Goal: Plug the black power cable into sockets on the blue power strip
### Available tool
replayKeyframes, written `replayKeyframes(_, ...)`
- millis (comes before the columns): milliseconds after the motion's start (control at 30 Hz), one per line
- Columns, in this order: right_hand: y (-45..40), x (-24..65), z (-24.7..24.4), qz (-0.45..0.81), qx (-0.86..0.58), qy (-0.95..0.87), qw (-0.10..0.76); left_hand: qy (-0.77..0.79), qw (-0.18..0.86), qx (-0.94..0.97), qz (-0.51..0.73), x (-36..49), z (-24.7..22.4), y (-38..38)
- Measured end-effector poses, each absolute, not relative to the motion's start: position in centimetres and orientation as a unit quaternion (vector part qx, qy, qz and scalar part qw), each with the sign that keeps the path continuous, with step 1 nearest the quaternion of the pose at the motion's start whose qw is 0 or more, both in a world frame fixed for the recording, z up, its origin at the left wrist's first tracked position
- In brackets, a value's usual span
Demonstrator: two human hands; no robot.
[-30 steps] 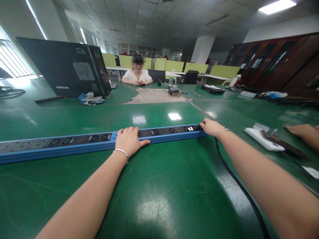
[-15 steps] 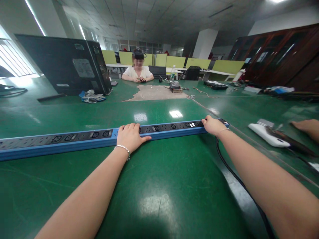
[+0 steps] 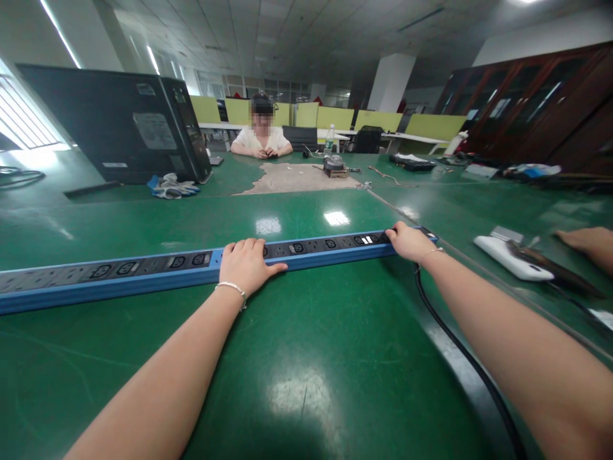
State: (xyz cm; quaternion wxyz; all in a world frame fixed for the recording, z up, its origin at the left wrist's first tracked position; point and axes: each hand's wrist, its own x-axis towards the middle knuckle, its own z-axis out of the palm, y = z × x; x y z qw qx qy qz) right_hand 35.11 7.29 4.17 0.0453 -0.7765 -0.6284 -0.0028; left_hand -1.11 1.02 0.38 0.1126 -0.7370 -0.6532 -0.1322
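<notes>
Green table | black case label illegible | left hand, right hand: grips part-curled, both holding blue power strip

Green tabletop under gloves, a black case, a white device — and, apparently flush, a blue power strip.

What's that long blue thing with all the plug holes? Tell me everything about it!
The blue power strip is long and straight, with smooth, metal-looking blue sides and a black top holding a row of differently shaped sockets. Two small white patches show near its right end. It stretches across the green table; its left end is out of view. The left hand rests over it, and the right hand grips near its right end.
</notes>
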Motion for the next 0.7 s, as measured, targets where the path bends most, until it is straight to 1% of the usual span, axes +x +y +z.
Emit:
replayKeyframes(167, 7.2, 35.2, 3.8, 0.010, -0.789, -0.605, 0.108, -0.651, 0.114, -0.738, -0.136, -1.1, 0.4, 1.1)
replayKeyframes(300, 7.0, 35.3, 3.3, -0.004, -0.789, -0.600, 0.131, -0.653, 0.112, -0.737, -0.136, -1.2, 0.3, 1.1)
replayKeyframes(533, 7.0, 35.5, 2.4, -0.016, -0.783, -0.589, 0.200, -0.655, 0.112, -0.735, -0.134, -1.1, 0.4, 1.0)
replayKeyframes(633, 6.9, 35.5, 2.0, 0.002, -0.787, -0.564, 0.249, -0.652, 0.114, -0.737, -0.137, -1.2, 0.3, 1.0)
replayKeyframes(700, 6.9, 35.5, 1.9, 0.004, -0.789, -0.554, 0.266, -0.649, 0.115, -0.739, -0.140, -1.2, 0.3, 1.1)
